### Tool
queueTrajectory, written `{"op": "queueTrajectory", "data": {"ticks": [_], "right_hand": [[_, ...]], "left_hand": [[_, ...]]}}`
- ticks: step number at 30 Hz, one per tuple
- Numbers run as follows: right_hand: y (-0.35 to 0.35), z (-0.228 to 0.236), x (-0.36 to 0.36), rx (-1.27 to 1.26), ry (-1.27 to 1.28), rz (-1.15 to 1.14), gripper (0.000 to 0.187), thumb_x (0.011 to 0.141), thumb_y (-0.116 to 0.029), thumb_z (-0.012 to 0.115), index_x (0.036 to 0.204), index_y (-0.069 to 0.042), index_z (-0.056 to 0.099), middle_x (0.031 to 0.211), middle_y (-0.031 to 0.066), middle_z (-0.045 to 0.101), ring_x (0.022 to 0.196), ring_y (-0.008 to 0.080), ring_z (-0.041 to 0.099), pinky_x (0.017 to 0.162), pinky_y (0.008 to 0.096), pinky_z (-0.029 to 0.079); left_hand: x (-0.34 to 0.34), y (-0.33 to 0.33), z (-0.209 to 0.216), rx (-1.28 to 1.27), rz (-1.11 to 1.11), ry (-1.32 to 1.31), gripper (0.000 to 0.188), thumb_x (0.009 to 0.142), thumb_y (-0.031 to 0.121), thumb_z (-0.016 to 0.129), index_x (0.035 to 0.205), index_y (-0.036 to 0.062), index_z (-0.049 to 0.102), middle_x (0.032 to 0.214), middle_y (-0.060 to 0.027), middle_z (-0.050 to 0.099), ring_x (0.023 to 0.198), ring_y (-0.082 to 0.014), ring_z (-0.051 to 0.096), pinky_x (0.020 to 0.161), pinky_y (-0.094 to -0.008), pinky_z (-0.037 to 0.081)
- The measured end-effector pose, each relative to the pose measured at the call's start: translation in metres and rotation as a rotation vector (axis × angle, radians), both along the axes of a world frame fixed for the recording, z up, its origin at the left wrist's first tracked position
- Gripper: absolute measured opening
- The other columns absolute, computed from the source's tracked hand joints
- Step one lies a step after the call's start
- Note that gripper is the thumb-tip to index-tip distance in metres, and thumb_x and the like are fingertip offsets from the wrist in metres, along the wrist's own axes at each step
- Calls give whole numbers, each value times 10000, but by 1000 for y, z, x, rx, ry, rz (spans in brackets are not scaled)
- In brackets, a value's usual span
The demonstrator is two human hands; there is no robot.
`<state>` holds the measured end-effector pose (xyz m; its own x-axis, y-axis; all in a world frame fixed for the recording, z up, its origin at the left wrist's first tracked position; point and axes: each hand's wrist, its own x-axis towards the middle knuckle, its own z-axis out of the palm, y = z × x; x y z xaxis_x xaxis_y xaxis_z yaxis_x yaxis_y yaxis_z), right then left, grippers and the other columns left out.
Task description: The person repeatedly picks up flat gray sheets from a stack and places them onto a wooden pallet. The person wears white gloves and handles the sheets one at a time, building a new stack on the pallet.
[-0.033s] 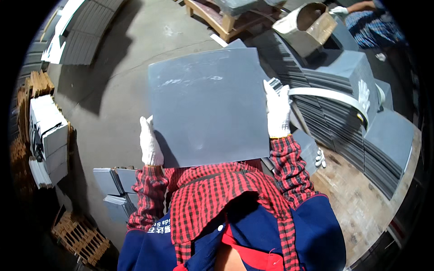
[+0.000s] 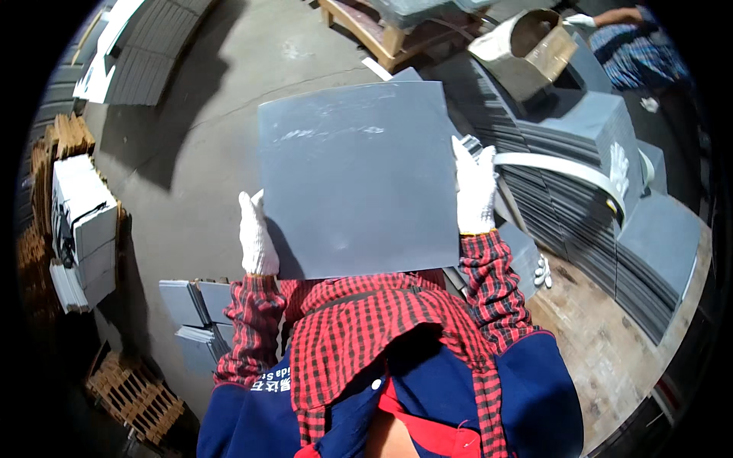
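A square, smooth grey slab [image 2: 359,183] is held flat in front of me, with whitish smears near its far edge. My left hand [image 2: 257,237], in a white knit glove, grips its left edge. On the opposite edge my right hand [image 2: 475,187], gloved the same way, grips with fingers pointing away from me. Part of the fingers on both hands is hidden by the slab. Just beyond my right fingertips, a small striped object [image 2: 470,143] shows; I cannot make out what it is.
Stacked grey slabs [image 2: 565,206] stand on the right, with a pale curved strip [image 2: 561,164] across them and a cardboard box [image 2: 523,65] behind. Loose gloves [image 2: 543,271] lie by a wooden board [image 2: 595,328]. Another person's gloved hand [image 2: 580,20] is far right. White-topped stacks [image 2: 84,206] stand left.
The whole view has shifted slightly, so the slab and surroundings sit a little further right. Both hands keep the same hold on the slab.
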<state>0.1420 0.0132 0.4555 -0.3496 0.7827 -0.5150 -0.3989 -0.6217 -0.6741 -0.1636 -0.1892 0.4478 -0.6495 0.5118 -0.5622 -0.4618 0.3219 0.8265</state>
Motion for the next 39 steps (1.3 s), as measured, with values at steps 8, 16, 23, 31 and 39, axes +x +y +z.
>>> {"op": "queueTrajectory", "data": {"ticks": [8, 16, 23, 31, 39], "right_hand": [[36, -23, -67, -31, 46, -132, 819, 1032, -621, 213, 1490, 40, 366, 1544, 147, 371, 1393, 247, 366, 1184, 346, 223], [83, -23, -220, 0, -157, -266, 844, 1020, -644, 201, 1529, 24, 283, 1569, 148, 344, 1410, 275, 356, 1186, 384, 228], [106, -34, -286, 17, -184, -309, 840, 1020, -647, 185, 1533, 11, 283, 1571, 141, 341, 1406, 285, 357, 1185, 387, 217], [189, -46, -322, -26, -267, -324, 837, 1024, -634, 201, 1525, 31, 282, 1566, 151, 349, 1406, 286, 364, 1183, 401, 240], [236, -81, -300, -102, -139, -308, 847, 1015, -641, 264, 1541, 22, 237, 1582, 151, 319, 1413, 293, 352, 1186, 404, 224]], "left_hand": [[-109, 80, 8, 198, -216, -476, 821, 1020, 639, 240, 1457, -38, 397, 1428, -134, 514, 1270, -233, 506, 1098, -358, 368], [-269, 186, -8, 341, -479, -756, 858, 1004, 668, 245, 1541, -1, 251, 1567, -151, 334, 1402, -282, 375, 1155, -418, 296], [-350, 238, -22, 206, -498, -806, 853, 1006, 657, 235, 1545, -5, 240, 1577, -154, 321, 1415, -291, 361, 1167, -417, 275], [-374, 324, -48, 229, -488, -867, 902, 987, 689, 243, 1538, -25, 241, 1587, -153, 308, 1421, -285, 356, 1170, -409, 266], [-366, 369, -75, 175, -527, -757, 849, 1001, 645, 262, 1521, -26, 293, 1563, -150, 352, 1395, -254, 385, 1162, -380, 278]]}}
